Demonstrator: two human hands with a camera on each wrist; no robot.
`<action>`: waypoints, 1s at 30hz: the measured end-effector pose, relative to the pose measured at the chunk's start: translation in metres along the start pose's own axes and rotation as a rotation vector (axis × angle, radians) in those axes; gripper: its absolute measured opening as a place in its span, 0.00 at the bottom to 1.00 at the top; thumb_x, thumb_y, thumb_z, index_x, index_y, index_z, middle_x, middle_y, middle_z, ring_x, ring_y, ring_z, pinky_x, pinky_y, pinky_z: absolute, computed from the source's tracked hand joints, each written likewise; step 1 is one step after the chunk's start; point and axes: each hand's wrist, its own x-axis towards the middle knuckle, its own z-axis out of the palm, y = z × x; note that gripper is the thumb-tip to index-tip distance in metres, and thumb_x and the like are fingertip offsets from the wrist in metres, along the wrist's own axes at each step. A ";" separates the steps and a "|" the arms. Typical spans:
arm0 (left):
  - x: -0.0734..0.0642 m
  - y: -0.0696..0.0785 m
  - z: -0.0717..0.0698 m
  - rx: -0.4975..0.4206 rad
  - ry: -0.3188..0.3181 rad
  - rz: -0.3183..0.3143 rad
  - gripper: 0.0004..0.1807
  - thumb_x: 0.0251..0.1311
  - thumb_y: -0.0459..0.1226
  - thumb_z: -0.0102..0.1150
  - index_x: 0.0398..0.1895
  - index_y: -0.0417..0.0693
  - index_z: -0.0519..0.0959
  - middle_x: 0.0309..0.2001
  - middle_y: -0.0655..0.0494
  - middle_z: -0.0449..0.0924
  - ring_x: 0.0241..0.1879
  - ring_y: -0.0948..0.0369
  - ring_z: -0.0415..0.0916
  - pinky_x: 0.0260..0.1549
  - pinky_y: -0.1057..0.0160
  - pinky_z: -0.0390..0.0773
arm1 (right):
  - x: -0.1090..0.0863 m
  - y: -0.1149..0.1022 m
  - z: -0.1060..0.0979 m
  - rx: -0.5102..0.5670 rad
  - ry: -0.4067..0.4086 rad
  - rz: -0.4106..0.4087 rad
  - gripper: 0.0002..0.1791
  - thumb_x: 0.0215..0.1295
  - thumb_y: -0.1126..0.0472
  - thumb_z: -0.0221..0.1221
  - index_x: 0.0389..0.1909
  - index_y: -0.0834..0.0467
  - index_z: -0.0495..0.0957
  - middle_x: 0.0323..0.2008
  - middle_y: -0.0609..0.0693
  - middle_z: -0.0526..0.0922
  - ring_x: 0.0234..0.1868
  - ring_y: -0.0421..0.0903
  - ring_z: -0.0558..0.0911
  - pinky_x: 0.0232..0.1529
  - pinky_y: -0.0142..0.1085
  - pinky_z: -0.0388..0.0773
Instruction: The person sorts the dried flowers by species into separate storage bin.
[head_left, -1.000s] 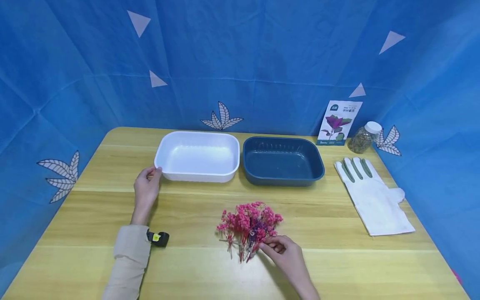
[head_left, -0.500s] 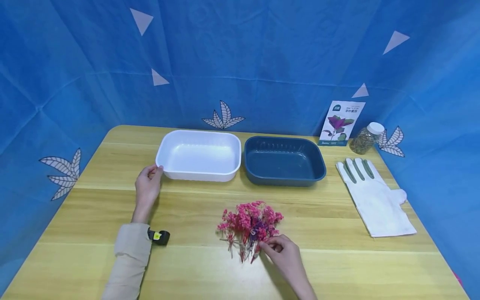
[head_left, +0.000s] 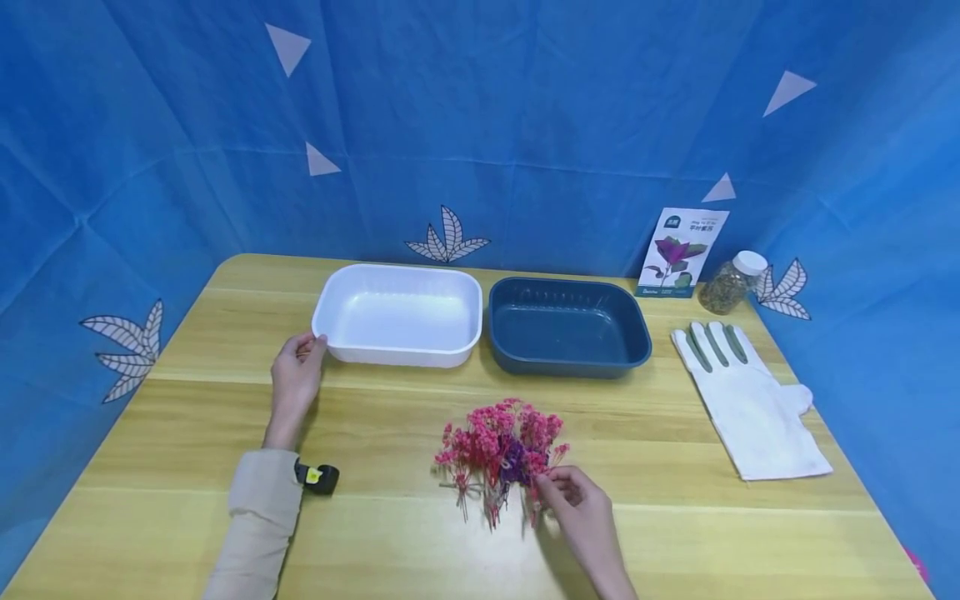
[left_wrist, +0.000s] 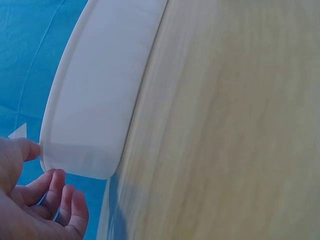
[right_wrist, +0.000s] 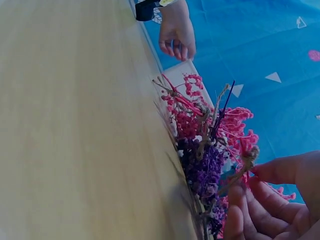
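My left hand [head_left: 295, 377] pinches the near left corner of a white plastic basin [head_left: 397, 355], thumb on the rim and fingertips below it in the left wrist view. Near the table's front, my right hand [head_left: 583, 510] holds the stem of a pink dried-flower sprig [right_wrist: 245, 131] between thumb and index finger. Twine wraps the stem just beyond those fingertips. This sprig overlaps a loose pile of pink dried flowers [head_left: 487, 437], several of them twine-tied, with their stems toward me. Purple flowers [right_wrist: 202, 167] lie among them.
A dark blue basin [head_left: 570, 364] stands right of the white one. Behind it, a seed packet [head_left: 681, 254] leans on the blue curtain beside a white-capped jar [head_left: 727, 287]. White gardening gloves [head_left: 757, 421] with green-striped fingers lie at the right table edge.
My right hand has shifted slightly right, drawing the pink sprig a little apart from the pile, whose flowers have spread. My left hand keeps its place on the basin.
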 end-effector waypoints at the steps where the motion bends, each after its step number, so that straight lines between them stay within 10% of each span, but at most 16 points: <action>1: 0.000 0.000 0.000 0.000 -0.001 0.000 0.28 0.71 0.49 0.42 0.63 0.35 0.66 0.52 0.44 0.70 0.45 0.57 0.67 0.37 0.70 0.69 | 0.000 0.000 0.000 0.019 -0.002 0.005 0.09 0.63 0.63 0.60 0.38 0.66 0.77 0.32 0.55 0.84 0.29 0.39 0.80 0.33 0.30 0.79; 30: -0.001 -0.001 0.000 -0.028 -0.002 0.000 0.29 0.71 0.48 0.41 0.64 0.35 0.65 0.54 0.41 0.69 0.52 0.52 0.68 0.47 0.63 0.70 | 0.000 -0.005 -0.010 0.061 0.070 -0.047 0.11 0.61 0.69 0.59 0.43 0.69 0.73 0.38 0.62 0.83 0.32 0.41 0.84 0.34 0.29 0.80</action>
